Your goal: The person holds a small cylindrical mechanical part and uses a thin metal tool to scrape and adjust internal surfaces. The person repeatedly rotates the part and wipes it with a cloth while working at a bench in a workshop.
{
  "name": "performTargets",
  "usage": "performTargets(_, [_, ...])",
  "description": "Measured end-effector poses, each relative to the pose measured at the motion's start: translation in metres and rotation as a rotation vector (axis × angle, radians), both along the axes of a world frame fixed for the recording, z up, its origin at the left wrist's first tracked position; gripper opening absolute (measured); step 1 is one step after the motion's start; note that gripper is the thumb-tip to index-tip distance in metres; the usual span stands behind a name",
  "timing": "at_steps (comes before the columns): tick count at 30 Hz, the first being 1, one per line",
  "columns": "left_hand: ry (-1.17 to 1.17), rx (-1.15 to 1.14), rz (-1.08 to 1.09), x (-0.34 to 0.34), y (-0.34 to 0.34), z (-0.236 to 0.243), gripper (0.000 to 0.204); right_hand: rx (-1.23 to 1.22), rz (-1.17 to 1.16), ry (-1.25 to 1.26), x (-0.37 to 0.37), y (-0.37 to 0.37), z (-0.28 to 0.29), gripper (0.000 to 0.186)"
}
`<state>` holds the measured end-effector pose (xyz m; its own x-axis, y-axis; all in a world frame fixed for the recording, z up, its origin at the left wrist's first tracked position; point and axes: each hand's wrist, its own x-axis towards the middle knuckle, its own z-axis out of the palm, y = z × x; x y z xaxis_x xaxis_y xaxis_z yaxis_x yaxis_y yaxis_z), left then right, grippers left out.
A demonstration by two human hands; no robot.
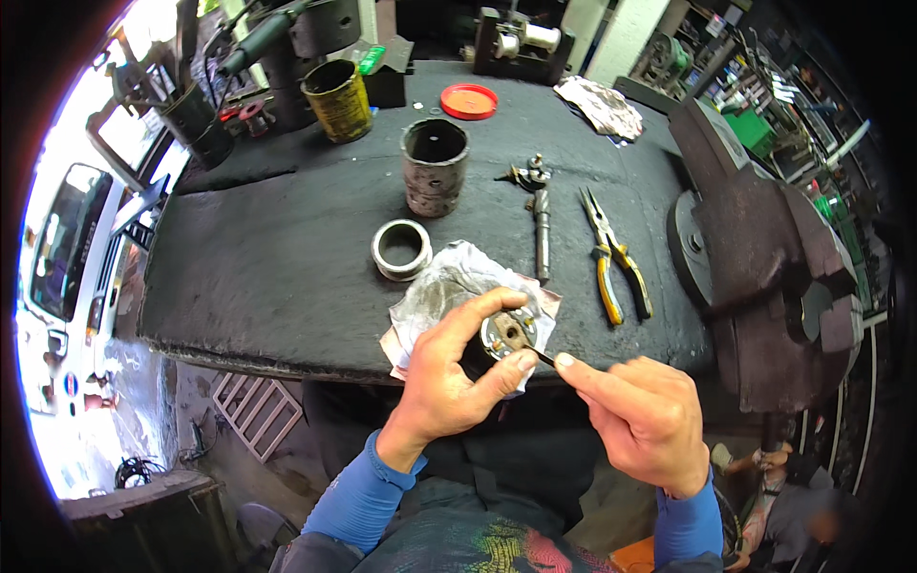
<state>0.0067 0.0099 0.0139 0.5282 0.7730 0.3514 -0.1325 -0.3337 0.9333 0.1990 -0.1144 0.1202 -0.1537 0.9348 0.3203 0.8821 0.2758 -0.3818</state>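
My left hand (449, 387) grips a round metal part (511, 331) with a central hole and small brass fittings, over a crumpled greyish cloth (430, 315) at the bench's front. My right hand (640, 415) is closed on a thin dark tool (543, 357), index finger along it, its end at the part's edge; the tool's kind is unclear. Behind them stand a metal ring (399, 246) and a grimy cylinder (435, 186). A small metal fitting (530, 174), a steel rod (543, 239) and long-nose pliers (611, 263) lie right of these.
A big vice (774, 306) fills the bench's (239, 258) right end. Yellow can (336, 105), tool holder (196, 124), red lid (468, 99) and rag (600, 105) are at the back. A white vehicle (72, 248) stands left; a metal grille (258, 413) lies below; another person (793, 506) is low at right.
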Motion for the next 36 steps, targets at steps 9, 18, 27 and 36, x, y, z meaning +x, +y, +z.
performTargets(9, [-0.016,0.024,0.016,0.001,0.000,0.001,0.053,-0.006,0.062,0.020,0.010,0.009,-0.002,0.054])
performTargets(18, [-0.003,-0.047,0.000,0.001,-0.003,0.001,0.052,0.011,0.126,0.010,0.018,0.025,-0.001,0.052])
performTargets(27, [-0.005,-0.006,0.001,0.000,-0.002,0.002,0.053,-0.011,0.148,-0.018,0.035,0.025,0.001,0.055])
performTargets(36, [0.001,0.032,-0.018,0.003,-0.001,0.001,0.055,-0.028,0.156,-0.050,0.040,0.023,0.006,0.057])
